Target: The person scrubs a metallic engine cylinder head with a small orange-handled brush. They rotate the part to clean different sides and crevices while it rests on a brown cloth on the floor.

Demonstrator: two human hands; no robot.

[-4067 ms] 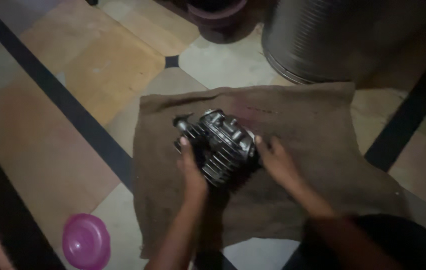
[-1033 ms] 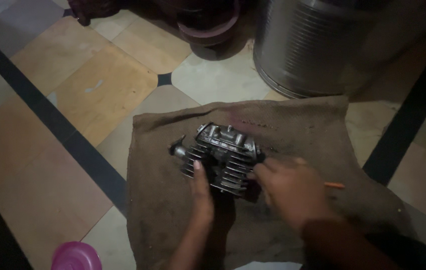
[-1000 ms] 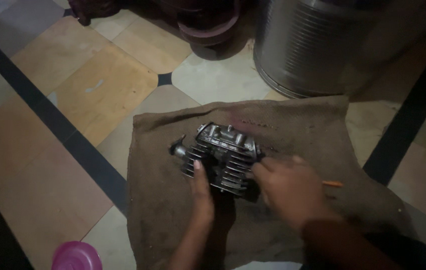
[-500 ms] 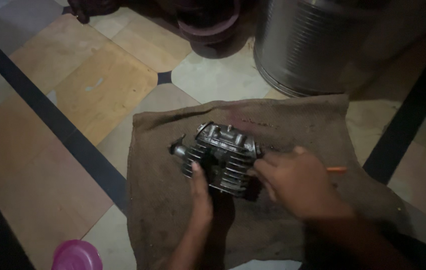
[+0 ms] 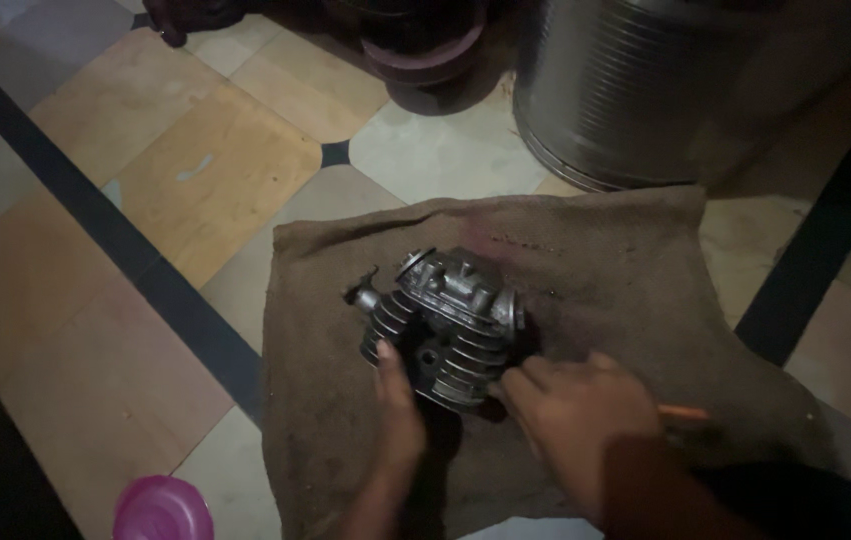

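Burlap sacking (image 5: 585, 260) lies spread on the tiled floor (image 5: 195, 170) as a pad, and a finned metal engine cylinder head (image 5: 440, 325) sits near its middle, likely so the part stays off the hard tiles and does not slide. Left hand (image 5: 397, 405) presses its fingertips against the near lower side of the casting, steadying it. Right hand (image 5: 575, 415) rests just beside the fins on the right, fingers curled around a thin orange-handled tool (image 5: 683, 411) whose tip is hidden, so what it touches I cannot tell. Both hands are apart, one on each side of the part. Sacking gives open room to the right and behind the head; its left edge runs close to a dark floor strip (image 5: 95, 220). A steel drum (image 5: 645, 80) stands beyond the far edge, and a pink lid (image 5: 162, 508) lies on the floor well apart at lower left
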